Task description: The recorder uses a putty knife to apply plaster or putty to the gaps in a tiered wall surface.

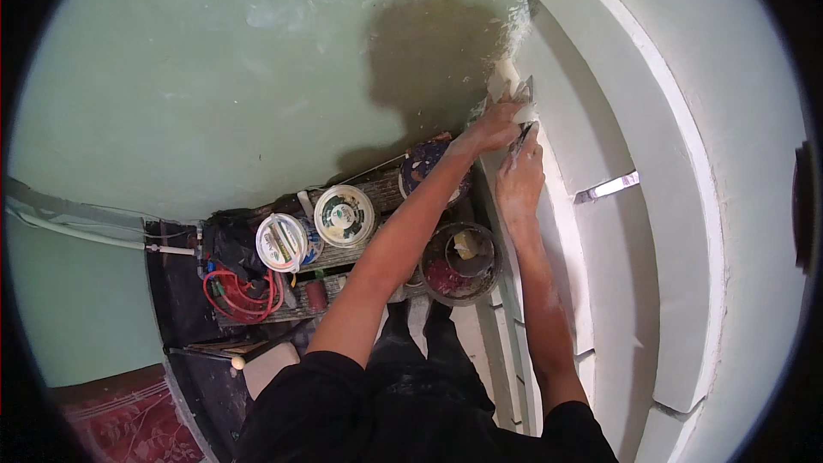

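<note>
The left hand (495, 127) presses a putty knife (523, 90) to the white moulding (600, 120), fingers clamped on it. The right hand (520, 173) grips the knife's dark handle just below, above a bucket (460, 263).

Wooden plank platform (360, 197) bearing two white lidded tubs (345, 215), dark paint bucket (460, 262), coiled red wires (243, 296) lying alongside

Two round tubs with white lids sit side by side on a shelf, at about nine o'clock from the middle of the picture. The left tub (281, 242) has a white label with red and blue marks. The right tub (344, 215) has a round label, green and dark.
</note>
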Motion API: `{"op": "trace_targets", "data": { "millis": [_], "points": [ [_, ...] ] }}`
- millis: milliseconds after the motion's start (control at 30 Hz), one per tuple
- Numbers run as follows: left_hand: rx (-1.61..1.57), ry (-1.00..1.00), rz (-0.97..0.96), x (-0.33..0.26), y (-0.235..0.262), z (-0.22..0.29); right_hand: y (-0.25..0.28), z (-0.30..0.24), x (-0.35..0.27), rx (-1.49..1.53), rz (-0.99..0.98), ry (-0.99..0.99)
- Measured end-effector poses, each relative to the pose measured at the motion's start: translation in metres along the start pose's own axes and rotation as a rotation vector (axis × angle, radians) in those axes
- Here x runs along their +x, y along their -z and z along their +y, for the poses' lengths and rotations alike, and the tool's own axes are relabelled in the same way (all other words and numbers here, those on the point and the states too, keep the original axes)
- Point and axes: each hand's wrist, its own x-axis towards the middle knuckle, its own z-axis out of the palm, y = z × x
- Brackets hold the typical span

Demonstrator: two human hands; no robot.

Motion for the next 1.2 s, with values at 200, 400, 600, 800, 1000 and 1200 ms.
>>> {"op": "trace_targets", "data": {
  "millis": [200, 400, 600, 800, 1000, 1200],
  "points": [
    [-0.113, 0.011, 0.034, 0.007, 0.01, -0.006, -0.008, 0.003, 0.007, 0.074, 0.075, 0.098],
    [-0.1, -0.032, 0.179, -0.005, -0.012, -0.005, -0.003, 0.012, -0.003, 0.038, 0.093, 0.105],
    [-0.066, -0.01, 0.123, 0.003, -0.013, -0.003, -0.005, 0.018, 0.001, 0.058, 0.11, 0.116],
    [-0.067, 0.013, 0.167, 0.008, -0.004, -0.011, -0.015, 0.004, 0.008, 0.077, 0.091, 0.043],
    [-0.083, 0.031, 0.245, 0.019, 0.018, 0.007, -0.02, 0.005, 0.041, 0.031, 0.156, 0.103],
    [-0.085, 0.082, 0.223, 0.019, 0.026, -0.025, -0.023, -0.01, 0.035, 0.077, 0.124, 0.171]
  ]
}}
